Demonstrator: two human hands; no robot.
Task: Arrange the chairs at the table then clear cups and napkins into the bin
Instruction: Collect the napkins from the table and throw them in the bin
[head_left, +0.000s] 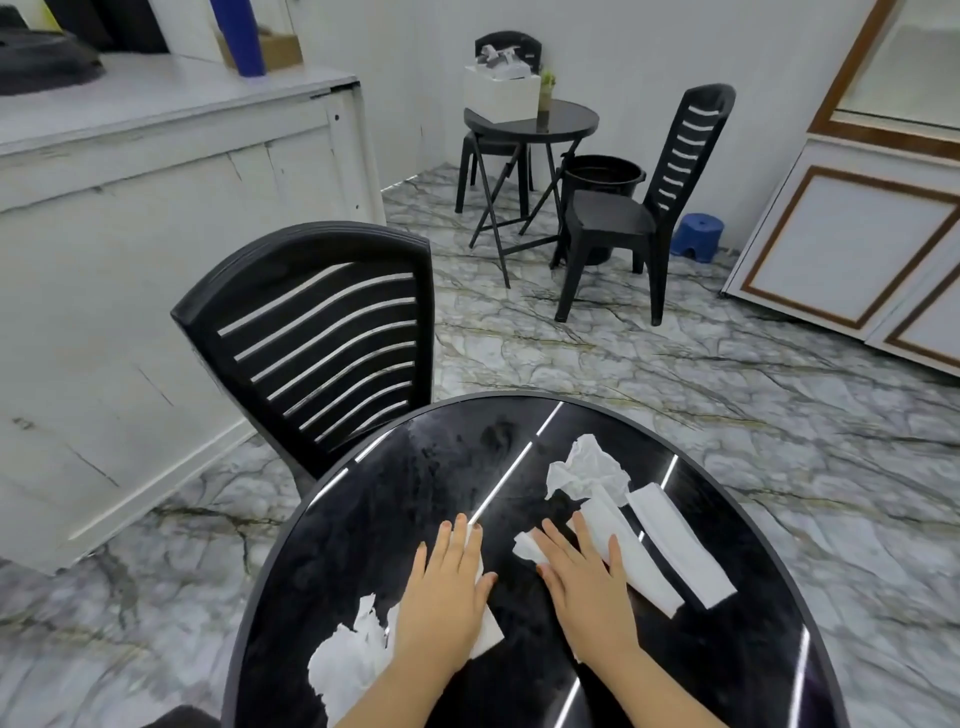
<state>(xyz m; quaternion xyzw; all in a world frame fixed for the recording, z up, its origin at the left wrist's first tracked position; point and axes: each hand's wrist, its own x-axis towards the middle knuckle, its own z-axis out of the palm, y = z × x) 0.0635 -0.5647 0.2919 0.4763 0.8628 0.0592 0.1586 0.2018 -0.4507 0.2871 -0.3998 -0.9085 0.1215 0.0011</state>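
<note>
Several napkins lie on the round black worktop (395, 499). Two folded strips (680, 545) lie side by side at right, long axes parallel, running from the far left toward the near right edge. A crumpled napkin (589, 470) sits at their far ends, touching the inner strip. The right hand (582, 582) lies flat, fingers straight and spread, pointing away and slightly left, pressing a small scrap (527, 548) that pokes out to the left of its fingers; its little-finger side touches the inner strip. The left hand (447, 592) is also flat, fingers straight and together, resting on a folded sheet (488, 631) whose corner shows below the thumb. A torn, ragged napkin (348, 654) lies just left of that wrist (partly under the forearm). A black slatted chair (322, 343) stands at the worktop's far-left edge, its back against the rim. Across the marble floor, a black bin (602, 174) stands beside a second chair (649, 208) and a small table (530, 124).
</note>
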